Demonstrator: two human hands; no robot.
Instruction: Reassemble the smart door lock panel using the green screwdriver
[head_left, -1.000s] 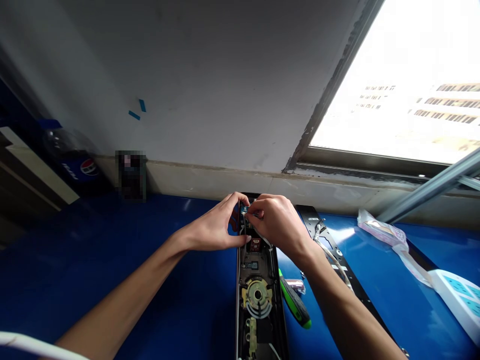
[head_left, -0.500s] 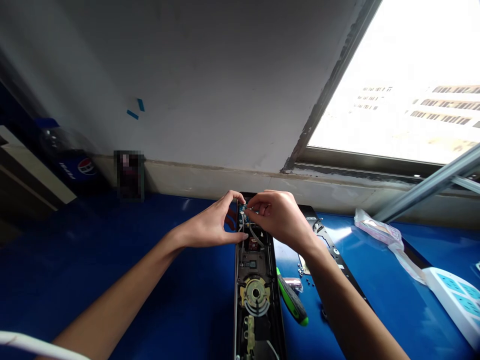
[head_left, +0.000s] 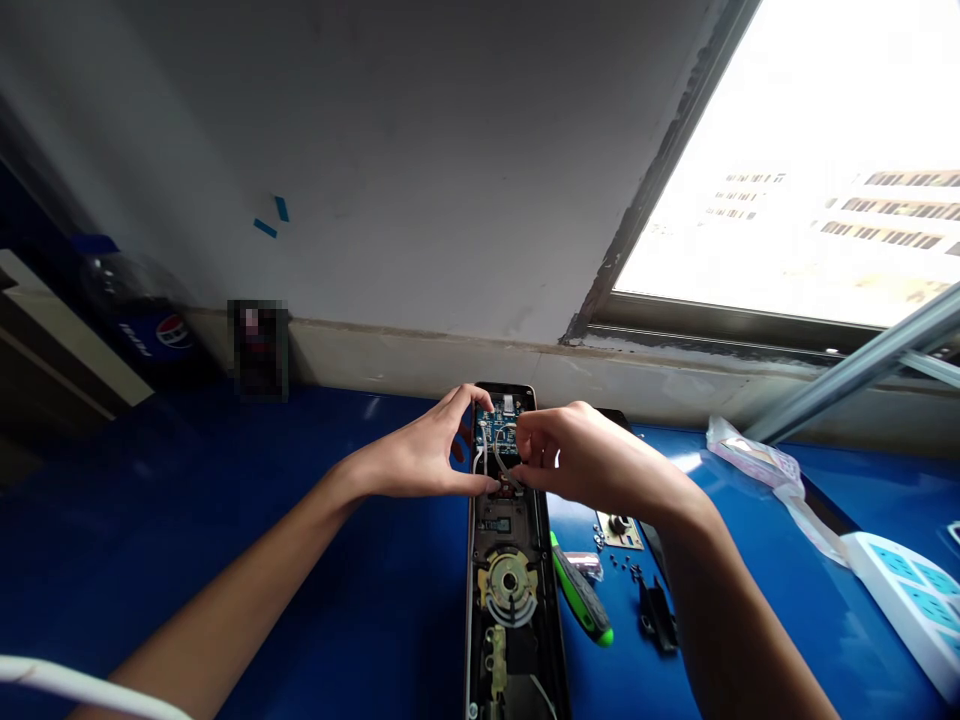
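Right hand (head_left: 585, 450) has moved down off board (head_left: 491, 430), fingers curled, pinch unclear; left hand (head_left: 420, 452) spread, touching case (head_left: 525, 530).

This looks like a small repair workshop or work corner: an opened device (head_left: 512, 540) with a bare circuit board (head_left: 495, 425), a green-and-black screwdriver (head_left: 583, 595) and loose screws (head_left: 625, 563) on the blue tabletop (head_left: 322, 580). A power strip (head_left: 904, 590), plain wall (head_left: 420, 170) and rough-edged window (head_left: 795, 170) surround it.
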